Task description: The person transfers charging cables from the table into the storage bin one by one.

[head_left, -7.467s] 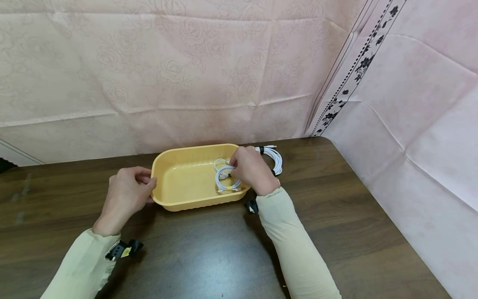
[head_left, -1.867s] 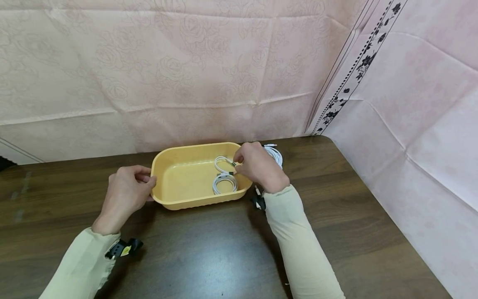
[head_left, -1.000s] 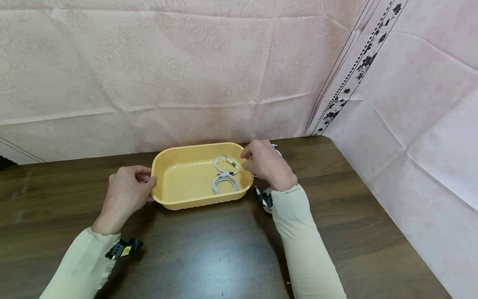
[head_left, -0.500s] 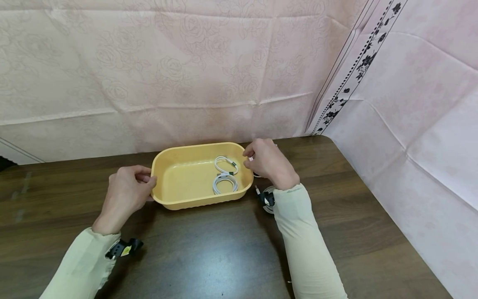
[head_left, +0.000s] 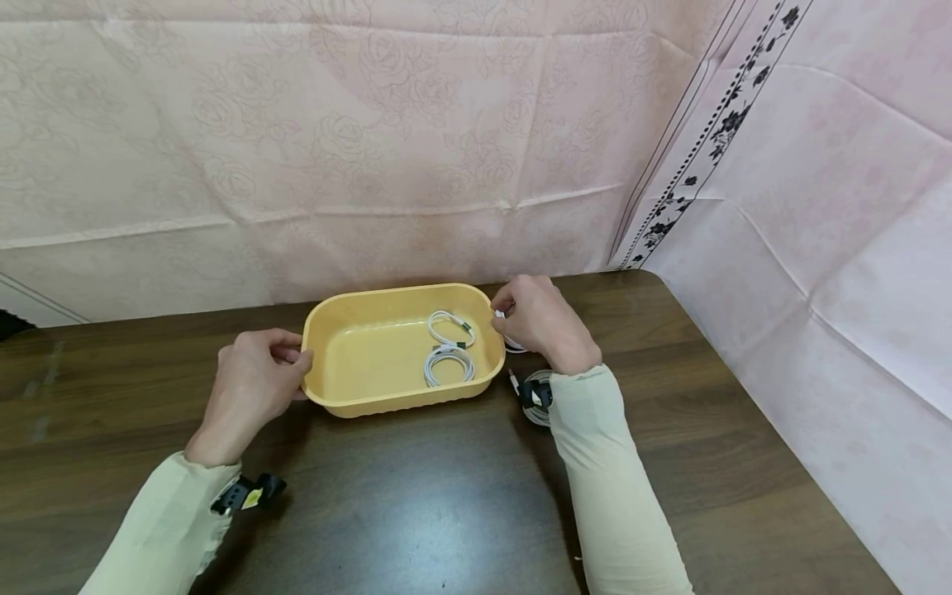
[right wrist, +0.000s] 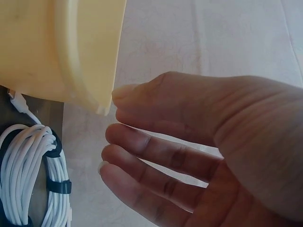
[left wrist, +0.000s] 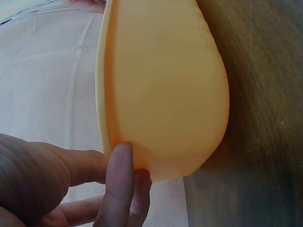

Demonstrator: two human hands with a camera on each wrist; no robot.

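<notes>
A: How do we reach out?
B: Both arms stretch forward in pale sleeves, our left forearm (head_left: 159, 529) slanting inward from the left, our right forearm (head_left: 610, 479) inward from the right.
A: And our left grip (head_left: 253, 384)?
B: Back upward, fingers (left wrist: 120, 179) bent, pinching: we press with the thumb (left wrist: 85, 165) on one side and fingers on the other.
A: Our right grip (head_left: 539, 322), then?
B: A little farther forward, well apart from the left and looser. Our right thumb (right wrist: 161, 94) lies just beside the index finger; the other fingers bend gently, slightly parted.
</notes>
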